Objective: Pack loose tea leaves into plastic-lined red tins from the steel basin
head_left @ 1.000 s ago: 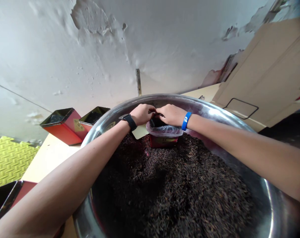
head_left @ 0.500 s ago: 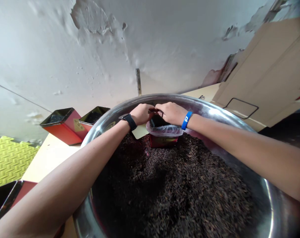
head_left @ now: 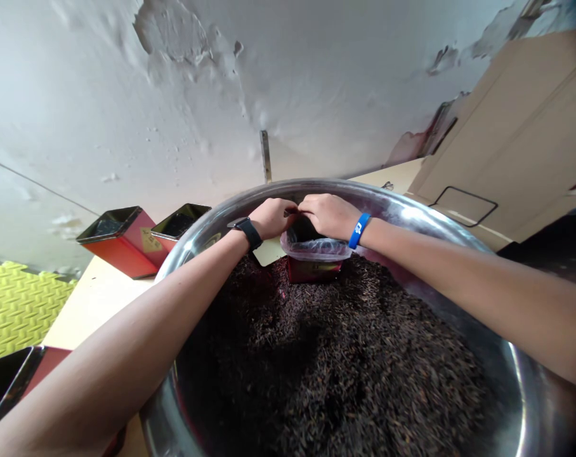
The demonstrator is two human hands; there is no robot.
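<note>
A red tin (head_left: 315, 271) stands in a heap of dark, loose tea leaves (head_left: 364, 355) inside a large metal basin (head_left: 520, 393). A clear plastic bag (head_left: 323, 249) lines the tin, its edge folded outward over the rim. At the tin's far left rim, my left hand (head_left: 271, 218) has its fingers closed on the bag's edge. My right hand (head_left: 327, 212) meets it there, fingers bent down over the same edge. Both sets of fingertips are partly hidden. A pale flat piece (head_left: 269, 252) lies beside the tin under my left hand.
Two red tins, one nearer (head_left: 121, 244) and one farther (head_left: 178, 222), stand left of the basin on a pale table (head_left: 91, 311). Another tin (head_left: 21, 381) is at lower left. A cardboard box (head_left: 502, 139) stands at right. The peeling wall (head_left: 316, 95) rises behind.
Both hands stay at the tin's far rim; the right fingers have shifted slightly and curl lower over the bag's edge. The tin has not moved.
</note>
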